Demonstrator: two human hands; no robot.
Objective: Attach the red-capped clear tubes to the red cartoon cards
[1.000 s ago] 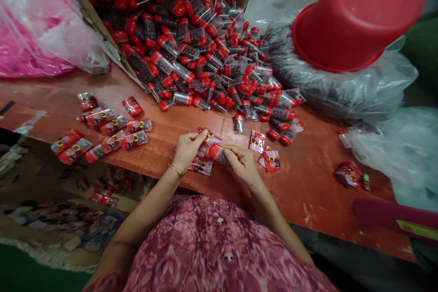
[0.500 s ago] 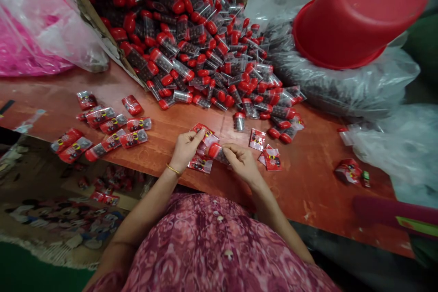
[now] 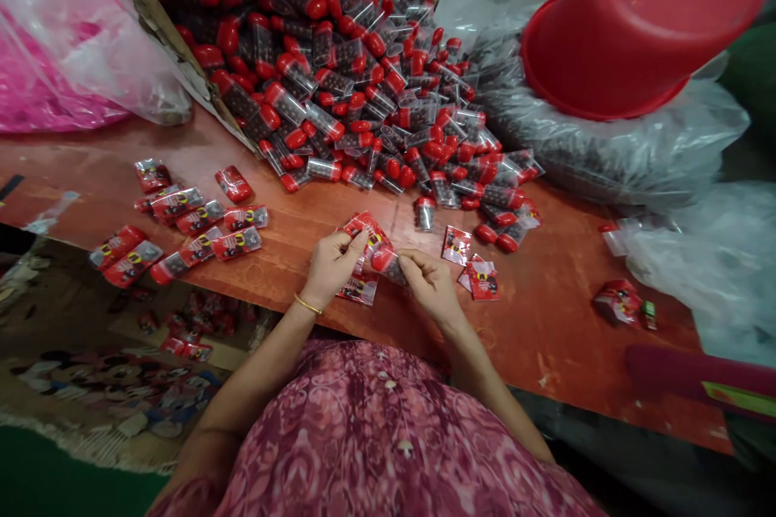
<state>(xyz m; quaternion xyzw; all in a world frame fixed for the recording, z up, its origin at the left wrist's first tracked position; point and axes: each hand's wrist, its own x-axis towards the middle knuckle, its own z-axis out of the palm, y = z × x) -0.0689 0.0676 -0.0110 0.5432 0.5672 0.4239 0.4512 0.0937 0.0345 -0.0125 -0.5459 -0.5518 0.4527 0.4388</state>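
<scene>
My left hand (image 3: 331, 265) pinches a small red printed wrapper (image 3: 367, 228) just above the table's near edge. My right hand (image 3: 432, 283) grips a clear tube with a red cap (image 3: 386, 261), its capped end pointing into the wrapper's mouth. Both hands are closed, close together, fingertips almost touching. More flat red wrappers (image 3: 362, 288) lie under my hands on the reddish wooden table (image 3: 546, 315). A big heap of red-capped tubes (image 3: 364, 97) spills from a cardboard box towards me.
Wrapped tubes (image 3: 182, 226) lie in a group at the left. Loose wrappers (image 3: 476, 279) sit right of my hands, a further packet (image 3: 618, 307) further right. An upturned red basin (image 3: 630, 24) rests on plastic bags at the back right. A pink-filled bag (image 3: 61, 56) is back left.
The wrapper has risen a little and the tube's capped end has moved further into it. My hands have drawn slightly closer together.
</scene>
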